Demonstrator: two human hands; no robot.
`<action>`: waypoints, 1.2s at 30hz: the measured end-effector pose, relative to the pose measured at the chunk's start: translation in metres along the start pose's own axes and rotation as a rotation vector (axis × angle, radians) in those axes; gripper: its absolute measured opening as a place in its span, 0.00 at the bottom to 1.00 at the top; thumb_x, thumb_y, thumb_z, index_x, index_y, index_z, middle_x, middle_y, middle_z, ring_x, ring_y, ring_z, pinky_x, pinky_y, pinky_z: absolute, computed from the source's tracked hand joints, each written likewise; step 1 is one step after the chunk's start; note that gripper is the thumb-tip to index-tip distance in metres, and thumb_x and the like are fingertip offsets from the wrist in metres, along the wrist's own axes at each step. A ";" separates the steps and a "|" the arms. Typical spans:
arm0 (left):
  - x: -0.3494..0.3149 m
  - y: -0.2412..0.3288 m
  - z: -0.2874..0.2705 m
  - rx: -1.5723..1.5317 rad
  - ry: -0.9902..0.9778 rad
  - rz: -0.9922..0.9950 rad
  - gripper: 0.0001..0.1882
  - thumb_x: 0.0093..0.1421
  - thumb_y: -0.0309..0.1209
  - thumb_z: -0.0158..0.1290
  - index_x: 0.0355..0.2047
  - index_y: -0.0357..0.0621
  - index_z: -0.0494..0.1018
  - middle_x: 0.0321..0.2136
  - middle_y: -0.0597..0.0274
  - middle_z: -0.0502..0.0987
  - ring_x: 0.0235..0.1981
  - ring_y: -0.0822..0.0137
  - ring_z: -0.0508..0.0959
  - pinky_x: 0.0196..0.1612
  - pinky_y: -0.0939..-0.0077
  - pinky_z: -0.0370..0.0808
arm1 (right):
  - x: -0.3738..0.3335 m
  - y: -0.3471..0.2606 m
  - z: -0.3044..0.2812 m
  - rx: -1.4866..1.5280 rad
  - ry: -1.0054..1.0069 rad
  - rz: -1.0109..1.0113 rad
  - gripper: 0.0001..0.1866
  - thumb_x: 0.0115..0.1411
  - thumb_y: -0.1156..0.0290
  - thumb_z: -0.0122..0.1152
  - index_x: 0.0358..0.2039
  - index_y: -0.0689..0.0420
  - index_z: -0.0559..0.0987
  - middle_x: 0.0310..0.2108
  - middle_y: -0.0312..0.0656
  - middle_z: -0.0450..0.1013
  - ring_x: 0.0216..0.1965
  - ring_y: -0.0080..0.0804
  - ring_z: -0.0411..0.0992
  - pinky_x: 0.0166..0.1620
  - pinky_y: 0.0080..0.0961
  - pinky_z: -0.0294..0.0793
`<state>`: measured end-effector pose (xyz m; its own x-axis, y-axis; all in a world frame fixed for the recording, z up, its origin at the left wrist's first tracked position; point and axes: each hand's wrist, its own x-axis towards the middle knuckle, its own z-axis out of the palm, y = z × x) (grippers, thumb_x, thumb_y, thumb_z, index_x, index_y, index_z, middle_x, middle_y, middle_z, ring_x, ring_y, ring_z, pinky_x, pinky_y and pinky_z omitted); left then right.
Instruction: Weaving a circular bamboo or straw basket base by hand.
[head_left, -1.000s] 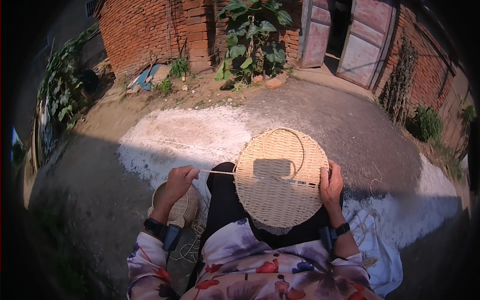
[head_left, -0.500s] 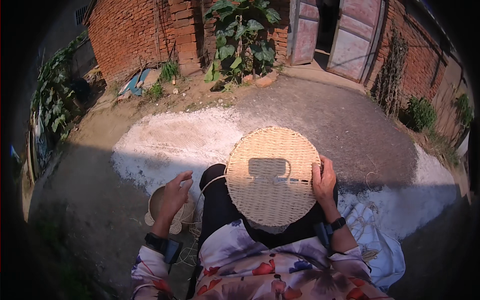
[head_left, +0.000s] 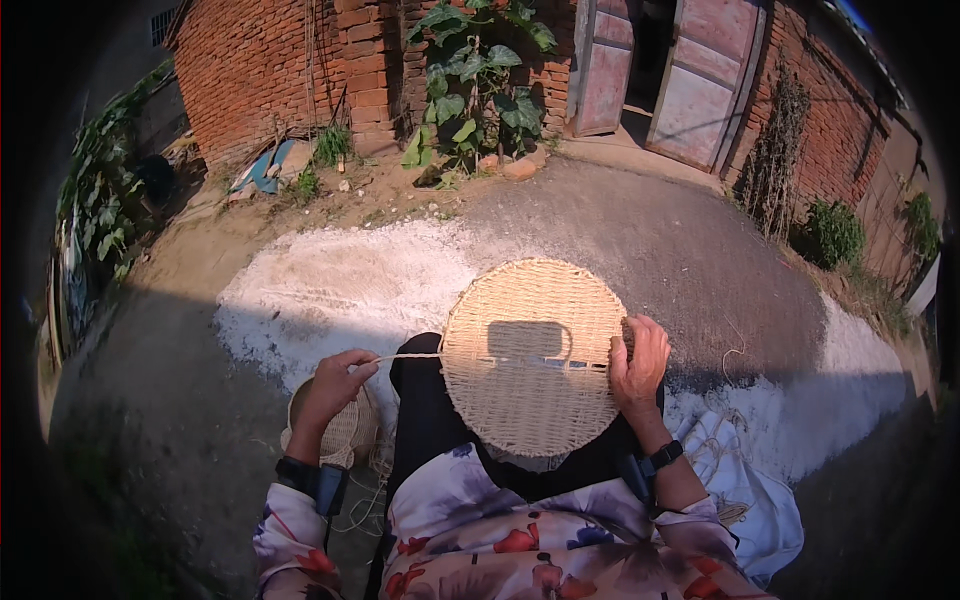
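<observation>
A round, pale woven panel (head_left: 530, 410) rests on my lap, with a narrow gap across its middle and a dark shadow over its upper half. My right hand (head_left: 640, 368) grips its right edge, thumb on the face and fingers behind. From the left edge a straw-coloured cord (head_left: 410, 356) runs out nearly level. My left hand (head_left: 343, 383) pinches the cord's outer end between thumb and fingers, off to the left of my knee. Beneath that hand a woven basket (head_left: 352, 425) stands on the ground, partly hidden by my forearm.
Loose cord (head_left: 368, 505) lies below the basket. To my right is a white sack (head_left: 750, 510) with cord strands on it. White powdery patches (head_left: 340, 270) cover parts of the ground. Farther off are a brick wall (head_left: 260, 80), a leafy plant (head_left: 480, 80) and a half-open metal door (head_left: 690, 95).
My left hand, earlier empty with fingers apart, now holds the cord. The cord went from a drooping curve to a taut line. The panel has shifted slightly left.
</observation>
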<state>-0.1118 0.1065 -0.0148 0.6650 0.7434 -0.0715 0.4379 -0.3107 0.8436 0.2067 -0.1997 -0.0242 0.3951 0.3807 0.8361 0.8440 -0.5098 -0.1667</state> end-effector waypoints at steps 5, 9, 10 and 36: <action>-0.009 0.030 0.030 0.225 0.175 0.449 0.15 0.55 0.29 0.61 0.44 0.42 0.77 0.34 0.62 0.80 0.21 0.71 0.73 0.30 0.74 0.72 | -0.007 -0.050 -0.006 0.541 -0.215 -0.107 0.09 0.51 0.81 0.58 0.34 0.60 0.76 0.31 0.45 0.72 0.33 0.44 0.73 0.36 0.37 0.73; -0.012 0.048 0.050 0.129 0.109 0.372 0.15 0.55 0.28 0.60 0.44 0.42 0.77 0.33 0.63 0.80 0.23 0.73 0.73 0.30 0.76 0.71 | 0.005 -0.089 -0.005 0.416 -0.414 -0.056 0.06 0.52 0.77 0.60 0.33 0.60 0.77 0.31 0.47 0.72 0.33 0.47 0.74 0.35 0.40 0.74; -0.011 0.045 0.054 0.100 0.117 0.428 0.14 0.56 0.27 0.60 0.44 0.41 0.78 0.31 0.67 0.80 0.21 0.78 0.69 0.26 0.80 0.68 | 0.007 -0.091 -0.002 0.421 -0.414 -0.062 0.06 0.52 0.77 0.60 0.33 0.60 0.77 0.31 0.47 0.72 0.33 0.47 0.74 0.35 0.40 0.74; -0.013 0.039 0.070 -0.012 0.109 0.458 0.11 0.61 0.31 0.56 0.39 0.36 0.78 0.27 0.58 0.80 0.27 0.71 0.78 0.33 0.75 0.73 | 0.027 -0.098 0.008 0.369 -0.526 -0.209 0.10 0.49 0.78 0.59 0.34 0.59 0.75 0.29 0.47 0.72 0.31 0.48 0.75 0.32 0.38 0.75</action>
<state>-0.0611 0.0429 -0.0186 0.7201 0.5897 0.3657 0.1066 -0.6147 0.7815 0.1376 -0.1327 0.0106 0.2554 0.8151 0.5200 0.9535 -0.1234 -0.2750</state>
